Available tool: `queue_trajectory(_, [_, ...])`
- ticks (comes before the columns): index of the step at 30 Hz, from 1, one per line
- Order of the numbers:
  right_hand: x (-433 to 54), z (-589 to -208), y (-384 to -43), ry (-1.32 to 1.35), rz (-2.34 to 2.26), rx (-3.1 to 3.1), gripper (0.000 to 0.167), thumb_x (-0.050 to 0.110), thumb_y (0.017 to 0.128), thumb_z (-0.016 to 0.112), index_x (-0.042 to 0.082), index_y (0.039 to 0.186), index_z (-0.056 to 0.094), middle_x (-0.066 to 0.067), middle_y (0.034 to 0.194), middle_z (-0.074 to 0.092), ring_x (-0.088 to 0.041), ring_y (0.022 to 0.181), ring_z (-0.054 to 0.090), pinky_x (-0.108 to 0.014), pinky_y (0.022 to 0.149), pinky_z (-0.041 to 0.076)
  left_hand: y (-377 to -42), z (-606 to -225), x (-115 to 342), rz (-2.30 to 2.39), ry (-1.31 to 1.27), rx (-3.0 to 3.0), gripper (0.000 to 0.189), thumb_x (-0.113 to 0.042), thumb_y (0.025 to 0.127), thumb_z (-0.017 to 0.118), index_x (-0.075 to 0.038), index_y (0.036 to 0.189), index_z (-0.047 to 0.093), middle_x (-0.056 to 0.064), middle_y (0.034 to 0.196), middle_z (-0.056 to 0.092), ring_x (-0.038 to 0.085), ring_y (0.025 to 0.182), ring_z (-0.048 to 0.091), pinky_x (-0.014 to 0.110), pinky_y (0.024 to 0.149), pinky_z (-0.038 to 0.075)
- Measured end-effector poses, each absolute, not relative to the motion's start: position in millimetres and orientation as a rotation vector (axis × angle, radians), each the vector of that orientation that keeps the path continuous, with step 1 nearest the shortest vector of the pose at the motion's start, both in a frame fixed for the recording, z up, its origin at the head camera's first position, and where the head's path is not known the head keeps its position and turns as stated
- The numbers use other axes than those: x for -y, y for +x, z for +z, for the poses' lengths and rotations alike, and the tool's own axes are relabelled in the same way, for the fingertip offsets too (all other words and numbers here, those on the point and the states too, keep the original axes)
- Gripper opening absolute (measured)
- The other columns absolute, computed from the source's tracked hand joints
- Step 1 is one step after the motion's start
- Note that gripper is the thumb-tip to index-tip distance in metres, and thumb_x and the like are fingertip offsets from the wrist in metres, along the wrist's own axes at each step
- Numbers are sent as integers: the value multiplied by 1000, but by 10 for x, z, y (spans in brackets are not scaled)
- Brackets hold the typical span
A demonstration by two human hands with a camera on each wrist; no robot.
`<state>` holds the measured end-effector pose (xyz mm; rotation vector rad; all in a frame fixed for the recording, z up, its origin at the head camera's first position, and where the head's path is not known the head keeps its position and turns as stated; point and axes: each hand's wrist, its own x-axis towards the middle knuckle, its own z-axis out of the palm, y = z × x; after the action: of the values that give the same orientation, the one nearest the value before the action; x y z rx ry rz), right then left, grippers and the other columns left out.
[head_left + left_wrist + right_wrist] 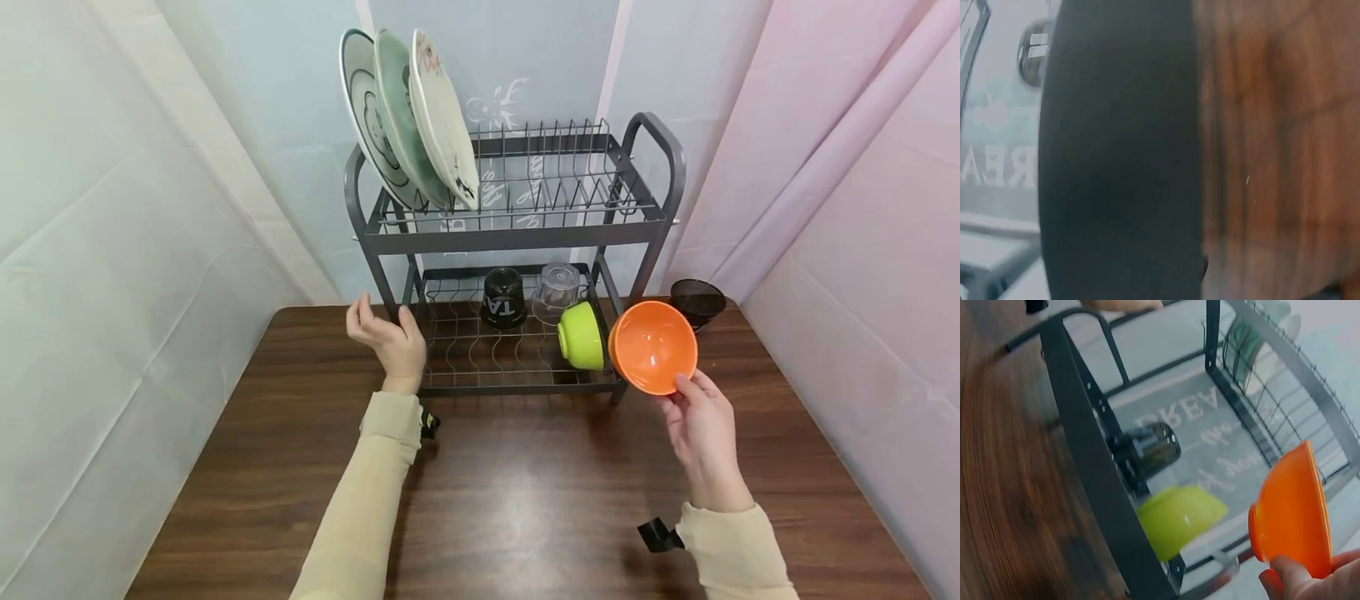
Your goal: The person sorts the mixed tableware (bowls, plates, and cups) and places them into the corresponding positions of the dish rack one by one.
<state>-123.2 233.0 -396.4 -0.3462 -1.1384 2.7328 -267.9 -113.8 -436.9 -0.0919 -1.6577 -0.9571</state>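
Note:
My right hand (703, 425) pinches the lower rim of an orange bowl (654, 347), its inside turned toward the head camera. The same bowl (1294, 512) shows from its side in the right wrist view, tilted, fingers at its edge. A lime-green bowl (581, 337) lies on its side at the right of the rack's lower tier (517, 388), left of the orange bowl. My left hand (390, 340) is beside the rack's front left corner, its fingers loosely bent and holding nothing. Whether it touches the rack cannot be told.
Three plates (442, 125) stand in the left of the rack's upper tier (517, 240). A black cup (503, 298) and a clear cup (557, 292) sit upside down below. A dark glass (696, 303) stands right of the rack on the wooden table (517, 500).

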Motion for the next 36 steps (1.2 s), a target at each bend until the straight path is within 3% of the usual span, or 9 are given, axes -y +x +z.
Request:
queue_trajectory(5, [-2162,-3978,-1177,-223,2801,1185,20,4,94,48,9,104,65,-3,97,64,-12,83,64,-21,74,55,-2390,-4470,748,-1007,-367,1672,41,-19,89,48,1,120,29,27,121,25,35,117,27,42,105,26])
queue_trajectory(10, [-1955,-3987,-1167,-198,2861,1277,24,6,96,43,14,102,66,-1,96,64,-10,82,63,-19,74,54,-2074,-4539,417,-1332,-806,1885,62,-44,96,39,7,126,22,31,131,20,38,122,26,40,105,27])
queue_trajectory(15, [-1764,-3993,-1158,-267,2878,1398,23,10,97,43,19,101,64,2,97,64,-7,83,63,-18,76,53,-1790,-4423,245,-1633,-1064,1989,89,-60,89,40,15,130,12,34,140,9,42,126,22,50,100,33])
queue_trajectory(23, [-1574,-4013,-1142,-284,2871,1537,30,10,98,40,23,96,67,6,96,66,-5,85,63,-17,77,53,-1572,-4243,198,-1788,-1093,2085,108,-67,77,51,10,136,4,26,147,4,39,134,19,49,105,35])
queue_trajectory(28, [-1515,-4040,-1134,-287,2884,1573,29,10,99,38,22,99,64,7,96,67,-5,86,64,-17,77,53,-1542,-4218,207,-1785,-1093,2096,109,-66,74,55,7,137,4,23,148,6,33,135,23,38,107,35])
queue_trajectory(33, [-1477,-4056,-1136,-325,2888,1610,21,10,99,37,15,109,55,6,96,67,-5,86,64,-17,79,53,-1548,-4204,221,-1801,-1136,2038,104,-59,75,60,7,136,6,24,148,9,28,134,29,31,110,32])
queue_trajectory(36, [-1465,-4058,-1142,-352,2884,1649,28,10,99,37,7,125,46,6,96,67,-5,86,63,-18,79,53,-1561,-4199,227,-1796,-1161,2008,103,-54,74,63,7,135,8,24,147,12,27,134,29,30,111,31])
